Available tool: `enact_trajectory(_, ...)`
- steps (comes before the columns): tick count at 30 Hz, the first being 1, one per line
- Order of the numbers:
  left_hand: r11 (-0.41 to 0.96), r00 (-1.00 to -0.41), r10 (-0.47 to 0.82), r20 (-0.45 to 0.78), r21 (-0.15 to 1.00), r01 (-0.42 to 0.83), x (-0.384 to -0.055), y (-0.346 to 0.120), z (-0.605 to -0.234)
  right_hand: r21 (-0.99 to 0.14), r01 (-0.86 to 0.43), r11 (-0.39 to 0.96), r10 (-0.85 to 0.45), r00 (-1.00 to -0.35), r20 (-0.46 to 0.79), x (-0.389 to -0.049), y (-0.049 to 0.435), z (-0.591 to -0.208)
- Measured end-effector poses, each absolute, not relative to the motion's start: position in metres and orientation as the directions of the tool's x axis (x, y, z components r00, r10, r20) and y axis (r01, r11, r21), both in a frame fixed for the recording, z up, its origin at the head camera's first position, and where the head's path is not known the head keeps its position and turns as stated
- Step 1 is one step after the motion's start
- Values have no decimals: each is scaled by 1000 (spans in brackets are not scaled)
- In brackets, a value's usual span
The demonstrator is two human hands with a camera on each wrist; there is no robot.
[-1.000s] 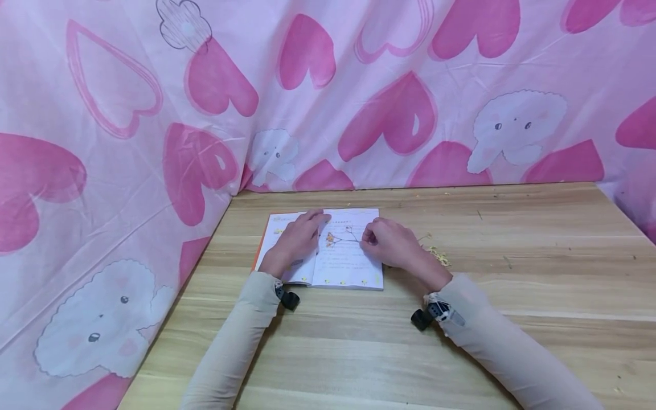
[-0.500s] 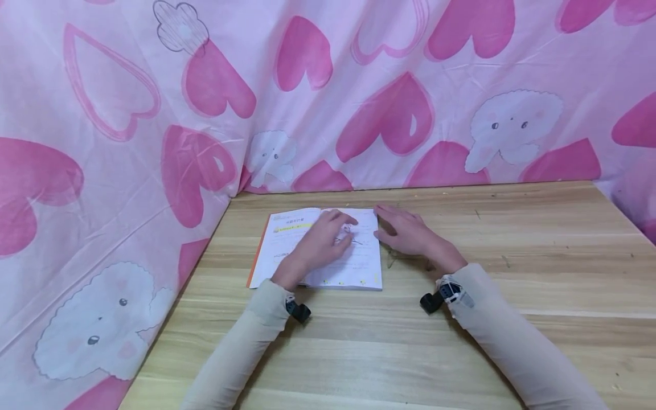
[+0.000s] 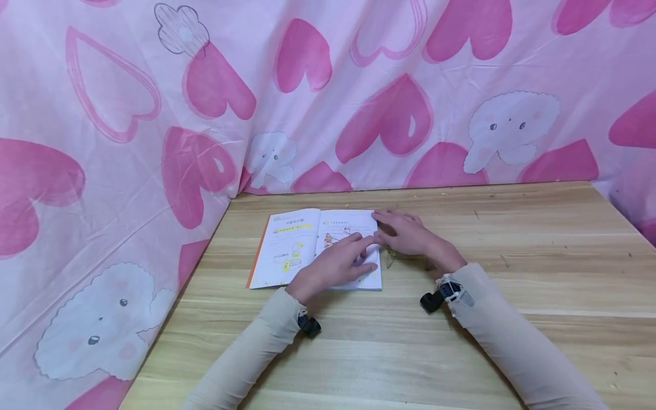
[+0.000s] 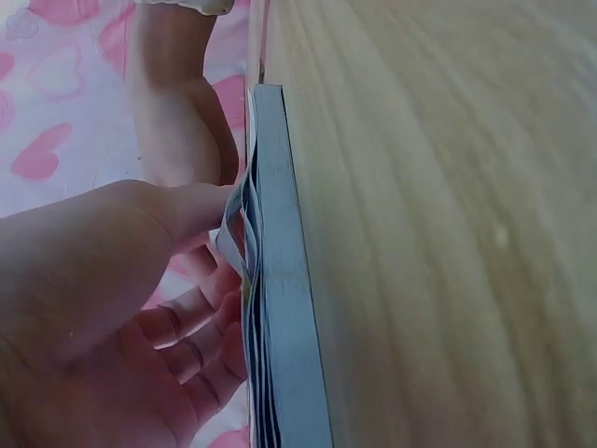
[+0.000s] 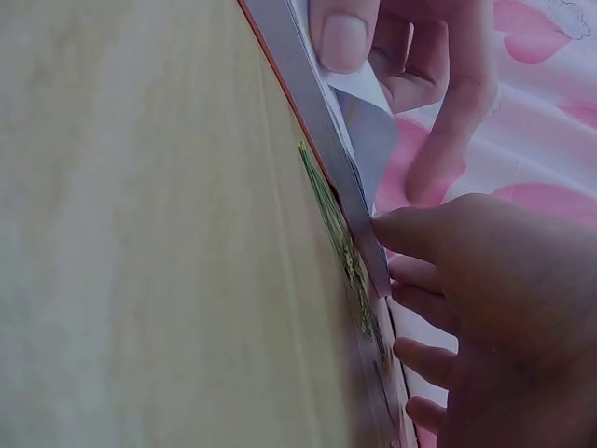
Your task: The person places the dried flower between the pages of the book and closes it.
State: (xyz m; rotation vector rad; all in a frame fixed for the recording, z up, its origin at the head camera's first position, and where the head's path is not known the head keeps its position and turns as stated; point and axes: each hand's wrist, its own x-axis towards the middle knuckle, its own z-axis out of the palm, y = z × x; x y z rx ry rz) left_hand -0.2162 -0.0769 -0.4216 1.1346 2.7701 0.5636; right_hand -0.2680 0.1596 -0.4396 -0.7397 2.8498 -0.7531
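An open book (image 3: 279, 239) lies on the wooden table, its left page printed with a heading and yellow-marked drawings. On its right page a dried flower sprig (image 3: 329, 238) shows, partly covered by my left hand (image 3: 338, 263). That hand spreads over the page with extended fingers; in the left wrist view its thumb presses a lifted, curled page edge (image 4: 231, 233). My right hand (image 3: 407, 232) is at the book's right edge, fingers outstretched. In the right wrist view its thumb (image 5: 406, 231) touches the page edges near the corner, beside a bent-up page (image 5: 368, 131).
A bunch of thin green stems with small yellowish flowers (image 5: 340, 247) lies on the table (image 3: 512, 256) along the book's right side, mostly behind my right hand in the head view. Plant bits dot the tabletop. A pink heart-patterned cloth (image 3: 379, 57) hangs behind and at the left.
My right hand has released the sprig, which now lies on the right page, and spread at the book's edge. My left hand has moved right, from the book's middle across the right page.
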Motion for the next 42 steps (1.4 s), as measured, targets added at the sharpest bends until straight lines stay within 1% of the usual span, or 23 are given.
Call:
enact_trajectory(4,620,-703,705,99,397,677,-218,-76,-420,-520,-439,733,-479,-876,65,-270,159,-440)
enact_trajectory(9,588,-721,668,185,462,664,-222,-76,-416,-561,-439,702,-455,-882,121,-273,157,-439)
enact_trajectory(13,567,-765,601,231,551,612,-229,-82,-407,-561,-384,733,-419,-905,73,-271,155,-439)
enact_trajectory(16,584,-807,537,247,582,567,-235,-93,-398,-532,-365,764,-412,-911,33,-270,151,-438)
enact_trajectory(20,625,-853,470,229,596,504,-242,-108,-388,-512,-378,772,-433,-901,11,-267,146,-435)
enact_trajectory(23,611,-872,437,222,638,469,-244,-116,-382,-520,-384,763,-447,-895,4,-265,144,-434)
enact_trajectory(27,574,-879,395,268,675,464,-246,-120,-377,-519,-393,759,-460,-888,-1,-263,144,-433)
enact_trajectory(34,514,-870,346,350,706,488,-243,-121,-368,-514,-409,754,-472,-882,8,-264,146,-434)
enact_trajectory(38,515,-871,315,376,704,490,-242,-126,-363,-514,-407,755,-473,-881,4,-263,146,-434)
enact_trajectory(42,536,-886,267,378,706,463,-242,-132,-357,-513,-407,756,-473,-881,1,-263,146,-435)
